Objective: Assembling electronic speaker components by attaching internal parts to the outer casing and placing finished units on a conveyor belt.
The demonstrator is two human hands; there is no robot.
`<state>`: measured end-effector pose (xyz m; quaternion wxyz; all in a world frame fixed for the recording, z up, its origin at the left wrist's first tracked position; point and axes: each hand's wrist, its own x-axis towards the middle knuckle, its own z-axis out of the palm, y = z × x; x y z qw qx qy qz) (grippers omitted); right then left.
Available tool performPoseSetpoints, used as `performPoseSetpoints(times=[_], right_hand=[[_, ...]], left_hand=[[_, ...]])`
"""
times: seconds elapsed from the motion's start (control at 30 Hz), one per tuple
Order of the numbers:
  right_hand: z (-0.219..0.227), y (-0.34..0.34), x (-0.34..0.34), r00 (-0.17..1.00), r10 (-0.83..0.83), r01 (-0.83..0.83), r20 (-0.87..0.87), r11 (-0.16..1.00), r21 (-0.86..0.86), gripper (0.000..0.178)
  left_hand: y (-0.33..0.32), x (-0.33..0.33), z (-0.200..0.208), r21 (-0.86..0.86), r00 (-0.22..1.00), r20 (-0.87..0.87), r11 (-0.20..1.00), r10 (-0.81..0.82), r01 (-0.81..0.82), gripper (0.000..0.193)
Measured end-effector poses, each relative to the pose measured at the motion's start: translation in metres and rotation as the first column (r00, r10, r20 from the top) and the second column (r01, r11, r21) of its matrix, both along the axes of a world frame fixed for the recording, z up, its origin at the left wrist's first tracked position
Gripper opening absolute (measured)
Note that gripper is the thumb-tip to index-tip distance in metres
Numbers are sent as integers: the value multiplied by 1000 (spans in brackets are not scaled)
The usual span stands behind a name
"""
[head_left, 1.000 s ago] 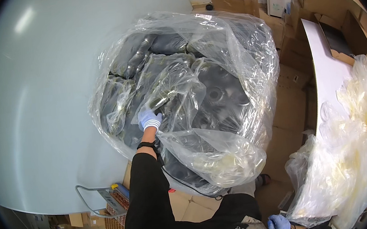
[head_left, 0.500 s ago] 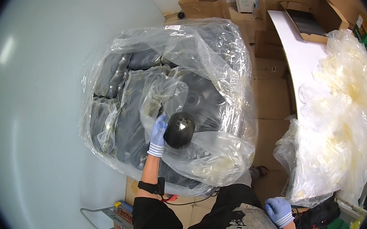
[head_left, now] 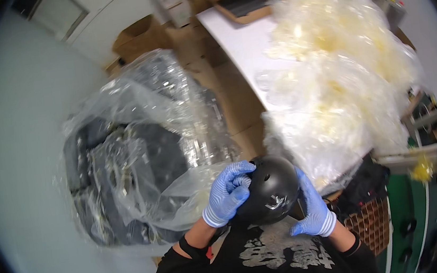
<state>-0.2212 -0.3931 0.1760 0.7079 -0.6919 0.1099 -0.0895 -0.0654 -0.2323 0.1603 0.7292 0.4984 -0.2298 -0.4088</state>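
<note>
A glossy black helmet [head_left: 268, 191], a rounded shell with small vent holes and a pale mark, is held up in front of my chest. My left hand [head_left: 228, 193], in a blue knit glove with a striped cuff, grips its left edge with curled fingers. On the opposite side my right hand [head_left: 314, 207], gloved alike, presses its fingers along the shell, the thumb spread away below. To the left sits a large transparent plastic bag [head_left: 173, 114] with dark, wrapped rounded pieces inside. The helmet's underside is hidden.
Heaps of crumpled transparent plastic film [head_left: 333, 108] cover a white table [head_left: 226, 34] at the right. An open carton [head_left: 248, 13] with a dark flat item rests on its far end. A cardboard box [head_left: 141, 38] stands beyond the bag, beside a pale wall [head_left: 18, 157].
My view has swung right. The helmet has come from over the bag up to my body, and my right hand has risen from beside my leg to hold it too.
</note>
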Motion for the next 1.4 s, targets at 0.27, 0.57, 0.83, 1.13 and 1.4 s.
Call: performPoseSetpoints(times=[0.27,0.57,0.83,1.13,1.4], right_hand=[[1,-23,-55,885,-465,460,7,878,133,114],[-3,-72,-149,770,-586,633,253,651,-418,84],[3,-101,-183,914,-398,402,76,914,-51,89],[17,-93,-221,852,-520,501,-58,844,-191,46],[47,-68,-216,775,-632,570,36,721,395,30]], left_hand=[[-104,-68,10,61,976,107,981,-188,182,61],[-182,-76,17,85,726,249,761,-641,643,55],[-250,-118,8,155,184,-409,130,-894,979,45],[-265,-153,5,158,81,-122,61,-989,986,43],[-298,-168,55,-10,-273,-157,-275,-949,961,61]])
